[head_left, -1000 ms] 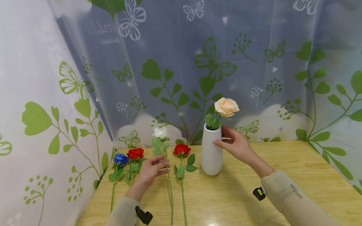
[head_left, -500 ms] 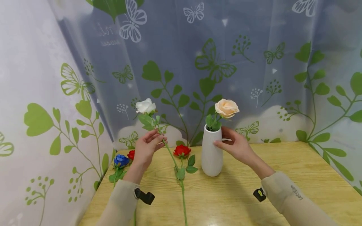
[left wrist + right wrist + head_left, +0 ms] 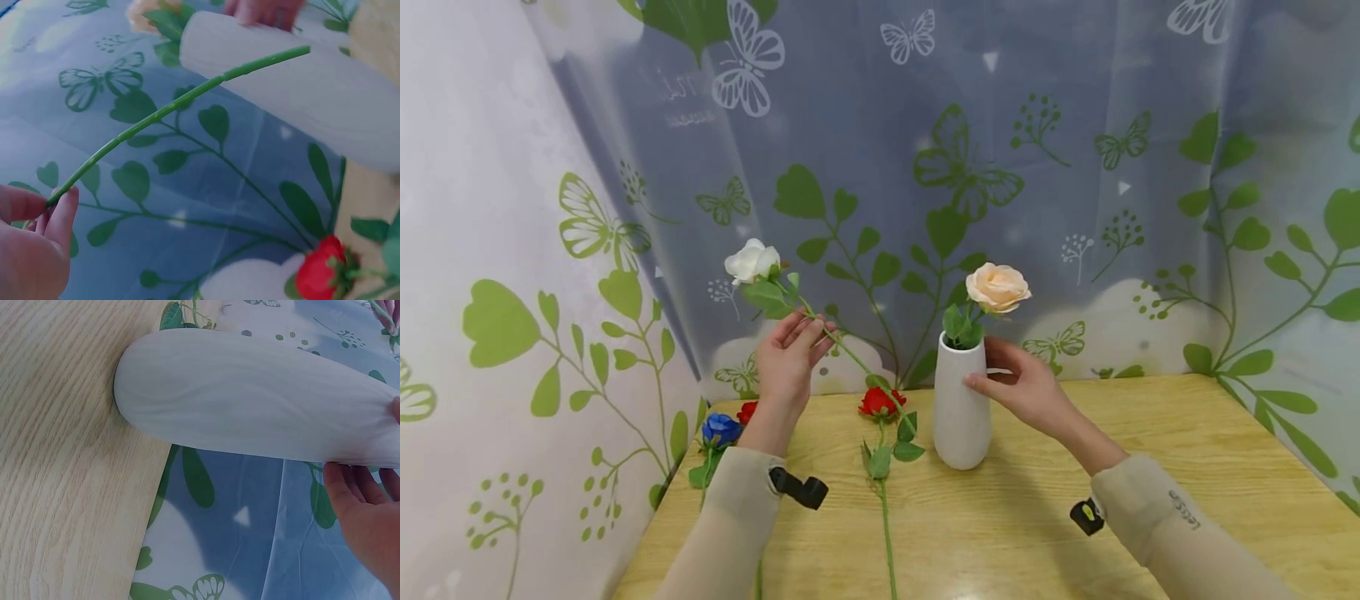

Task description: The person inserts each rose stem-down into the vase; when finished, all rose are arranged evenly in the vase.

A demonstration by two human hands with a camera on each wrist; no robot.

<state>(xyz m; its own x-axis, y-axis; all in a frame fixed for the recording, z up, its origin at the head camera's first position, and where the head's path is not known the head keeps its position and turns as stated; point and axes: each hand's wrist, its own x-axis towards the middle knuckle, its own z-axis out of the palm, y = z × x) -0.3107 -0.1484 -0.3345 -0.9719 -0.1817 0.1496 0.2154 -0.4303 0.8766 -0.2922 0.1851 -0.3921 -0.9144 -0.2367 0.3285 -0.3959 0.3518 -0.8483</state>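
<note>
Left hand point(image 3: 786, 362) pinches a white rose point(image 3: 172, 108); only head view shows its bloom point(image 3: 752, 262). Right hand point(image 3: 1032, 386) grips smooth, perhaps ceramic vase point(image 3: 961, 408).

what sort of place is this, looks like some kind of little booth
Probably a small indoor nook or makeshift booth: printed hangings with butterflies and leaves rise behind and on both sides of a wooden table, where a white vase stands.

A white rose point(image 3: 752, 263) tilts left of the upright white vase point(image 3: 961, 417).
</note>
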